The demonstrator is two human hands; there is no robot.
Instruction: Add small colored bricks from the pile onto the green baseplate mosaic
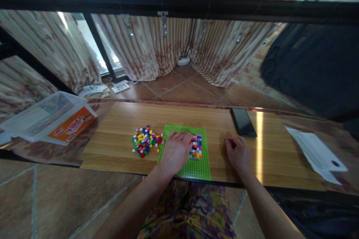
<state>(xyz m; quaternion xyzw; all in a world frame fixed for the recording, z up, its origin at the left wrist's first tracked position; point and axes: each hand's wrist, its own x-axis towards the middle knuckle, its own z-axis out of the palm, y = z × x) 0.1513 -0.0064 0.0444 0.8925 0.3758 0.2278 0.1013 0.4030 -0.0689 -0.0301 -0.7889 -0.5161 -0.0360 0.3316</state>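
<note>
1. Two bare hands. Left hand: over the green baseplate, fingers bent down onto its brick block; tips partly hidden, so whether they pinch a brick cannot be told. Right hand: on the wooden surface, right of the baseplate, loosely curled; whether it holds anything cannot be told.
2. One green baseplate, middle of the near edge, bearing the multicoloured block.
3. One heap of loose bricks, left of the baseplate.
4. One dark phone, toward the far edge.
5. One clear plastic box, orange label, off the left edge; contents unclear.
6. One white packet, right edge.
</note>
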